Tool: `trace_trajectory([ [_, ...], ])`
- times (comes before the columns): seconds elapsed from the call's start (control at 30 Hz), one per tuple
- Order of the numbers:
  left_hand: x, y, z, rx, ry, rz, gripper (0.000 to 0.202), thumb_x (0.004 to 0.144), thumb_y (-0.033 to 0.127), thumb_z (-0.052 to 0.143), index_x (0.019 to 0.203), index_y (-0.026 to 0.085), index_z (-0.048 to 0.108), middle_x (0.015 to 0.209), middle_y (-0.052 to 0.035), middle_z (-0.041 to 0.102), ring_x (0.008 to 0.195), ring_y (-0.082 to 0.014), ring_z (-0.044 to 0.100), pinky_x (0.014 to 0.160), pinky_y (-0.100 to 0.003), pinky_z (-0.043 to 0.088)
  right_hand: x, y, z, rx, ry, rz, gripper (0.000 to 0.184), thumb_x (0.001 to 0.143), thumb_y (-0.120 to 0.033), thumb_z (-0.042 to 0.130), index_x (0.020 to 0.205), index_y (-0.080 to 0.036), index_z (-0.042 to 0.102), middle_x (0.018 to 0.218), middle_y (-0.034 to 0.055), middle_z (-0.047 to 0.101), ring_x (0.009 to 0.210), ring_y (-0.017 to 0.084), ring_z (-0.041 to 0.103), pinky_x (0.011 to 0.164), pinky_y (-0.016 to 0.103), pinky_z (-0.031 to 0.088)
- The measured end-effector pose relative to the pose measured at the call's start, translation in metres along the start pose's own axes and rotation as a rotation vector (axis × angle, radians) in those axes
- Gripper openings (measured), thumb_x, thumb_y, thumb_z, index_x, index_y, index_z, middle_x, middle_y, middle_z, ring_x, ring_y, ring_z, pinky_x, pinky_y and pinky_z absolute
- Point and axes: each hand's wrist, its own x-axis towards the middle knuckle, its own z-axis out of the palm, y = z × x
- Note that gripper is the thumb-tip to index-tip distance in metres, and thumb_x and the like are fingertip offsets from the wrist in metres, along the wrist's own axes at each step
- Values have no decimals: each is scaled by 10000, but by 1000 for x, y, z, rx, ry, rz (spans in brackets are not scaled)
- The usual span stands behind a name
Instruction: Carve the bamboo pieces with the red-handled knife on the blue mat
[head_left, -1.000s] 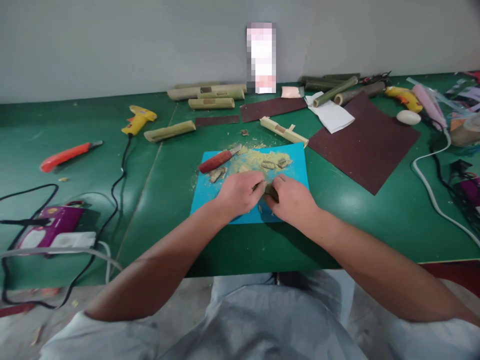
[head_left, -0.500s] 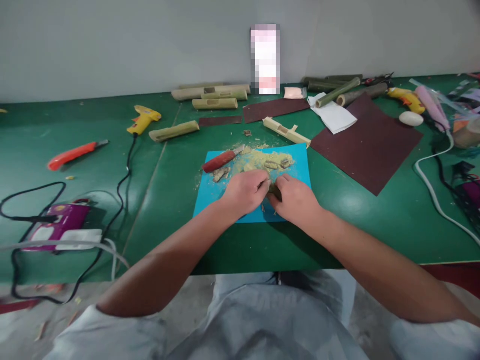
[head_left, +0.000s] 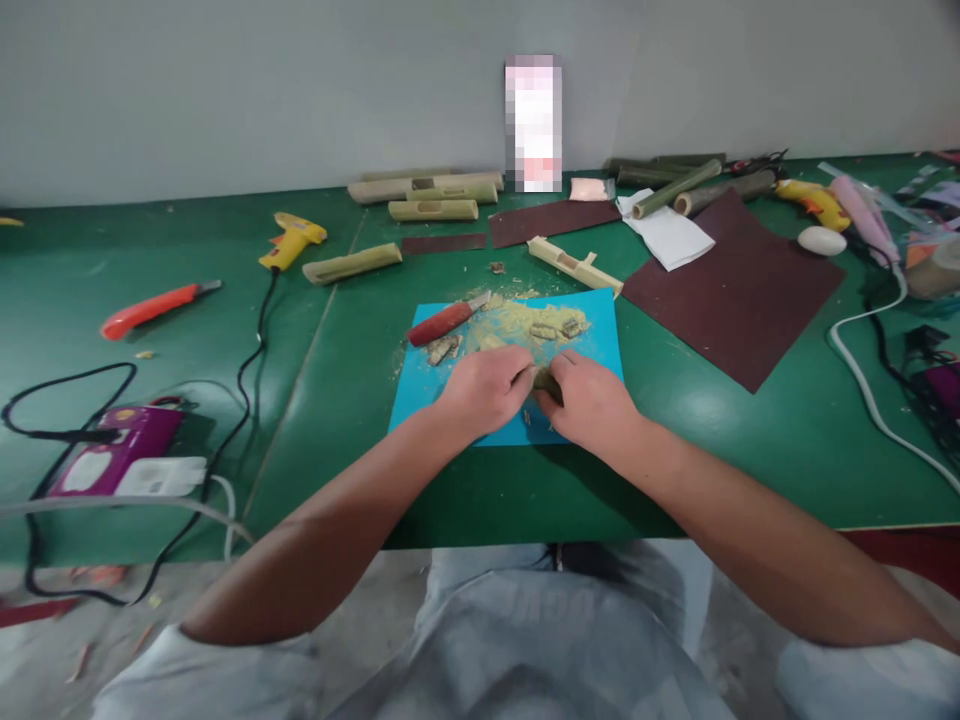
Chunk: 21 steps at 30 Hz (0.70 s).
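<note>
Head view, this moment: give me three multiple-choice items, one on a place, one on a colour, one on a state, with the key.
1. Where does the red-handled knife lie?
A. On the blue mat's far left part
B. On the dark sandpaper sheet
C. Beside the purple device

2. What colour is the glue gun on the left half of the green table?
A. Purple
B. Yellow
C. White

3. How do the left hand and right hand stand?
A. Both flat on the table, apart
B. One raised in the air
C. Both closed around a small green bamboo piece over the blue mat

Key: 1 A, the knife rests on the mat next to the pale shavings. 2 B, its body is yellow with a black cord. 3 C, the fingers of both hands meet on the piece between them.
</note>
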Motion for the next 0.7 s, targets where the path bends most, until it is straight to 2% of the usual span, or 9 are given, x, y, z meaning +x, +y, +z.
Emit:
trace_trajectory([
  [0.13, 1, 1, -3, 67, -14, 1, 249, 936, 245, 454, 717, 196, 563, 725, -44, 615, 694, -187, 560, 602, -316, 345, 0, 0, 0, -5, 2, -7, 200, 983, -315, 496, 959, -162, 623, 989, 96, 657, 812, 196, 562, 639, 331, 301],
  [0.27, -2, 0, -5, 19, -58, 2, 250, 937, 256, 460, 721, 194, 570, 703, -37, 611, 668, -177, 553, 596, -313, 357, -1, 0, 0, -6, -6, 4, 192, 970, -304, 508, 955, -153, 625, 987, 101, 655, 817, 197, 563, 652, 332, 319],
  [0.43, -2, 0, -2, 39, 6, -21, 269, 948, 269, 457, 714, 202, 572, 711, -45, 625, 672, -181, 561, 587, -311, 354, -1, 0, 0, -13, 7, -21, 201, 977, -309, 495, 968, -158, 628, 999, 103, 656, 834, 203, 565, 650, 332, 320],
  [0.53, -3, 1, -1, 70, -10, -18, 247, 936, 258, 468, 728, 202, 589, 737, -56, 644, 678, -190, 569, 584, -315, 348, -1, 0, 0, -10, -13, 16, 190, 971, -309, 502, 954, -167, 626, 995, 100, 660, 822, 200, 563, 636, 326, 309],
  [0.7, -5, 1, -1, 20, -9, -35, 240, 935, 256, 473, 728, 206, 583, 726, -50, 633, 673, -186, 562, 596, -317, 360, -1, 0, 1, -18, -1, -17, 208, 978, -307, 480, 977, -160, 626, 997, 108, 656, 848, 209, 565, 651, 325, 318],
])
